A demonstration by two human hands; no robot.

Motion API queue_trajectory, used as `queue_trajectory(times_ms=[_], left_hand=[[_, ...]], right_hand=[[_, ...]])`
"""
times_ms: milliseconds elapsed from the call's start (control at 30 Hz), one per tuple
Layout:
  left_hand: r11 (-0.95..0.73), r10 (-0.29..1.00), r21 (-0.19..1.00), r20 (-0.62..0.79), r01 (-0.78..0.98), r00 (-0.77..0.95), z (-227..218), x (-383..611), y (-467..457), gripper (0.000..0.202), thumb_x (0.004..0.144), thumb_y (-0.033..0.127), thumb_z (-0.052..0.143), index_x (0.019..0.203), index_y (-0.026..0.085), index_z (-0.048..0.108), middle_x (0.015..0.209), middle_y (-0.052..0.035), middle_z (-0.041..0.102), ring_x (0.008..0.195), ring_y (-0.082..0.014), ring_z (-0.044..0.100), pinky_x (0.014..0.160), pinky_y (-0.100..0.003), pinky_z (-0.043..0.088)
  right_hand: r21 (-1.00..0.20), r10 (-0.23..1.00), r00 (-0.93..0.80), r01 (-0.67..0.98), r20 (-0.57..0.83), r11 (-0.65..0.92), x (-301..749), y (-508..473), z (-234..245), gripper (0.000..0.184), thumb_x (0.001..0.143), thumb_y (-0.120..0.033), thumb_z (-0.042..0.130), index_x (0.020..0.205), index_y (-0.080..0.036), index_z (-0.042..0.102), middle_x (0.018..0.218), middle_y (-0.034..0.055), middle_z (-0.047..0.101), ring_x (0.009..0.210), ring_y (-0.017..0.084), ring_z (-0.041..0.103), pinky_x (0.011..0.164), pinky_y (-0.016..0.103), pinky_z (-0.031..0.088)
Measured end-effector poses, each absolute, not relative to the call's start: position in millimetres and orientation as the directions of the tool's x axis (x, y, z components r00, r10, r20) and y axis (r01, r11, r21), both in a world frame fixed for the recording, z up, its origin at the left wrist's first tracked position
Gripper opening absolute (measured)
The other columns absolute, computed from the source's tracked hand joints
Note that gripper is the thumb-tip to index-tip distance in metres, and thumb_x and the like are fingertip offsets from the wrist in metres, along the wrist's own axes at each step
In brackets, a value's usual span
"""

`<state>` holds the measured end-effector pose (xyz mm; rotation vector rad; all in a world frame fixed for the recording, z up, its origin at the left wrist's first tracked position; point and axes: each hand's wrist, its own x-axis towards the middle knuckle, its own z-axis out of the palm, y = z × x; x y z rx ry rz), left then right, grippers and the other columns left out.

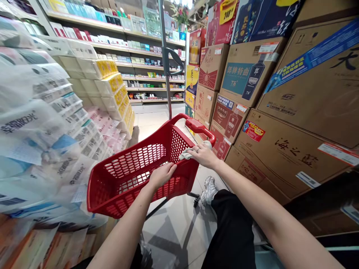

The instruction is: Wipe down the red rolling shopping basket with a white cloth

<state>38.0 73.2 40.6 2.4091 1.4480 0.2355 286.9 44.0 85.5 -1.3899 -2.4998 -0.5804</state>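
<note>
A red plastic shopping cart [123, 203] stands sideways in front of me, its basket holding nothing I can see. My left hand [162, 175] is closed over the basket's near rim, about halfway along. At the corner below the red push handle [199, 126], my right hand [204, 154] presses a pale, crumpled cloth [185, 153] onto the rim. Part of the cloth is hidden under the fingers. A grey upright pole with a looped grip [175, 61] rises behind the cart's handle end.
Wrapped tissue packs [36, 123] are piled high on the left, close to the cart. Stacked cardboard boxes [269, 149] wall the right side. Shelves of small goods [151, 69] stand ahead across the tiled floor [147, 123]. My shoe [209, 190] is beside a cart wheel.
</note>
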Motion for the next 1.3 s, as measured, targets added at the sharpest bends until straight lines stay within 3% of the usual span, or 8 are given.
queue_trajectory(times_ms=[233, 433, 567, 800, 1033, 1300], left_hand=[[-0.458, 0.868, 0.381, -0.003, 0.803, 0.496, 42, 30, 75, 0.05, 0.09, 0.057, 0.02, 0.103, 0.028, 0.058, 0.106, -0.0013, 0.065, 0.098, -0.0211, 0.059, 0.075, -0.029, 0.041], [-0.489, 0.844, 0.356, -0.039, 0.797, 0.535, 41, 6, 78, 0.05, 0.089, 0.058, 0.02, 0.096, 0.027, 0.058, 0.097, -0.0016, 0.067, 0.091, -0.0206, 0.06, 0.074, -0.028, 0.041], [-0.475, 0.853, 0.335, -0.051, 0.814, 0.519, 39, 1, 78, 0.05, 0.09, 0.058, 0.019, 0.099, 0.028, 0.058, 0.099, -0.0009, 0.067, 0.091, -0.0206, 0.061, 0.072, -0.028, 0.04], [-0.488, 0.852, 0.31, -0.032, 0.816, 0.522, 37, 1, 79, 0.051, 0.09, 0.059, 0.016, 0.097, 0.029, 0.056, 0.099, -0.0003, 0.067, 0.09, -0.0204, 0.061, 0.066, -0.027, 0.038], [-0.465, 0.868, 0.338, -0.01, 0.818, 0.497, 38, 5, 77, 0.052, 0.089, 0.061, 0.017, 0.089, 0.027, 0.056, 0.093, -0.0001, 0.068, 0.086, -0.0199, 0.061, 0.064, -0.026, 0.037], [-0.349, 0.914, 0.407, -0.052, 0.844, 0.402, 42, 11, 81, 0.064, 0.088, 0.063, 0.01, 0.105, 0.03, 0.062, 0.105, -0.0016, 0.068, 0.097, -0.0243, 0.061, 0.075, -0.031, 0.041]], right_hand=[[0.167, 0.72, -0.511, 0.852, 0.469, 0.496, 265, 40, 67, 0.047, 0.093, -0.028, 0.041, 0.138, -0.015, 0.039, 0.127, 0.0139, 0.051, 0.119, 0.027, 0.039, 0.103, 0.046, 0.024], [0.199, 0.667, -0.57, 0.811, 0.48, 0.55, 271, 52, 66, 0.034, 0.094, -0.014, 0.035, 0.125, -0.016, 0.049, 0.128, 0.0105, 0.052, 0.123, 0.022, 0.038, 0.103, 0.042, 0.028], [0.212, 0.641, -0.579, 0.802, 0.505, 0.558, 270, 56, 63, 0.025, 0.095, -0.017, 0.038, 0.113, -0.019, 0.055, 0.124, 0.0083, 0.054, 0.12, 0.022, 0.041, 0.102, 0.041, 0.029], [0.311, 0.611, -0.648, 0.758, 0.454, 0.573, 281, 57, 72, 0.027, 0.096, -0.022, 0.038, 0.118, -0.024, 0.054, 0.119, 0.0071, 0.057, 0.11, 0.02, 0.045, 0.094, 0.039, 0.03], [0.331, 0.703, -0.489, 0.871, 0.517, 0.363, 300, 64, 73, 0.034, 0.091, -0.047, 0.045, 0.113, -0.024, 0.057, 0.115, 0.0102, 0.056, 0.105, 0.026, 0.043, 0.1, 0.051, 0.019], [0.342, 0.729, -0.473, 0.877, 0.495, 0.337, 281, 68, 68, 0.033, 0.092, -0.045, 0.042, 0.106, -0.019, 0.058, 0.107, 0.0131, 0.056, 0.102, 0.027, 0.043, 0.097, 0.05, 0.024]])
